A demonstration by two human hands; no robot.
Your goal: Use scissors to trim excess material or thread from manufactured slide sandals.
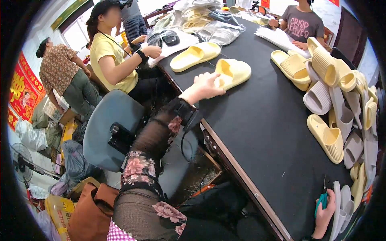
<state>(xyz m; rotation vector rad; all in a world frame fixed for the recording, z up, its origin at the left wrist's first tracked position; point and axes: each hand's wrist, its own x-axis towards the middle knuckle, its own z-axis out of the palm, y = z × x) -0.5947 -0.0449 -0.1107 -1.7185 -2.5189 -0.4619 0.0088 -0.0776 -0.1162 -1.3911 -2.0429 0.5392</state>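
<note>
My left hand (203,87) reaches out over the black tabletop, its fingers closed on the near edge of a pale yellow slide slipper (239,72). A second yellow slipper (195,57) lies just beyond it, to the left. At the lower right, my right hand (326,213) is wrapped round small snips with teal handles (321,201), their dark blades pointing away from me. A light grey slipper (336,209) stands on edge right beside that hand; whether they touch, I cannot tell.
Yellow and grey slippers (321,98) are heaped along the table's right side. Bagged slippers (201,20) fill its far end. A person in yellow (110,60) sits at the left edge, another (301,24) at the far right. A grey chair (108,128) stands left of my arm.
</note>
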